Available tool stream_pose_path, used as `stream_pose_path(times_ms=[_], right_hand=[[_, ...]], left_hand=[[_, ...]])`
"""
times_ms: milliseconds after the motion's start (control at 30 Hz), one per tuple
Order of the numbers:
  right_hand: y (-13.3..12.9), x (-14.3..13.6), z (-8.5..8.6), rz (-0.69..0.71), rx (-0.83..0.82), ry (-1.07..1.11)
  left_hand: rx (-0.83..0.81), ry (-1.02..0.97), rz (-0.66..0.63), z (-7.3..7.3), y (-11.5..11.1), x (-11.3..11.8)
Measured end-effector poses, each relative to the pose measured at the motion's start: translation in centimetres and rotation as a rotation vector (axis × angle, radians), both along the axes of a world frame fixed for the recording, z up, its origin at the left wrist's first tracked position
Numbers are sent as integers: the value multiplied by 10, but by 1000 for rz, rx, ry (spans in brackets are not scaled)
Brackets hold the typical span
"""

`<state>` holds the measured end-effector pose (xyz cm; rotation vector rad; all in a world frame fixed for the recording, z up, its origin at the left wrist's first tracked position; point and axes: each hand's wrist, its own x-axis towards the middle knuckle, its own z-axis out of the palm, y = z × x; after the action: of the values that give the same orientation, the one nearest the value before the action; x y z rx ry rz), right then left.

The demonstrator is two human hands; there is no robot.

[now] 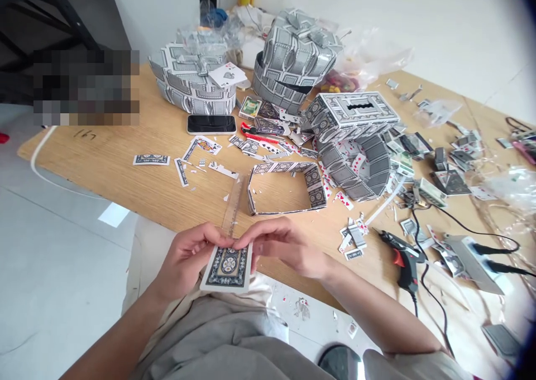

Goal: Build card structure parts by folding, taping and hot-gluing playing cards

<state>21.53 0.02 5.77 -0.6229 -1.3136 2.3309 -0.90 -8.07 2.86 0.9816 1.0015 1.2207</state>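
Observation:
Close to my body, a playing card (228, 267) with a dark blue patterned back and white border lies between my two hands; whether more cards sit under it I cannot tell. My left hand (188, 257) grips its left side, thumb on the upper edge. From the right, my right hand (285, 246) holds the card's upper right, thumb bent over the top edge. Just beyond my fingers lies a clear ruler (233, 204). Past it, a low frame made of folded cards (287, 167) stands on the wooden table (138, 184).
Behind stand a card-built box with a slot (355, 112), a round card basket (355, 168) and lidded card baskets (196, 84). A phone (211, 124) and red cutter (259, 134) lie mid-table. At right are a glue gun (402, 263), a power strip (477, 263), cables and card scraps.

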Motion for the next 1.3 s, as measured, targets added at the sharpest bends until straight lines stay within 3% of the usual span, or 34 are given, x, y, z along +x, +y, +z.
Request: stream_pose_path(times_ms=[100, 300, 500, 600, 767, 1000, 1167, 1300], right_hand=[[1, 2, 2, -53, 74, -104], [-8, 3, 4, -188, 386, -352], [-13, 6, 9, -252, 681, -453], [-15, 6, 10, -246, 730, -458], [-16, 7, 12, -252, 765, -487], [-19, 9, 15, -302, 825, -517], [-20, 5, 13, -388, 665, -476], [-13, 9, 15, -338, 603, -497]], left_hand=[[39, 104, -26, -3, 3, 0], [222, 378, -88, -8, 5, -12], [256, 586, 45, -1, 3, -8], [391, 686, 116, 0, 4, -1], [525, 740, 116, 1, 7, 4], [341, 678, 118, 0, 5, 12], [69, 402, 164, -4, 3, 24], [-19, 334, 157, -2, 6, 24]])
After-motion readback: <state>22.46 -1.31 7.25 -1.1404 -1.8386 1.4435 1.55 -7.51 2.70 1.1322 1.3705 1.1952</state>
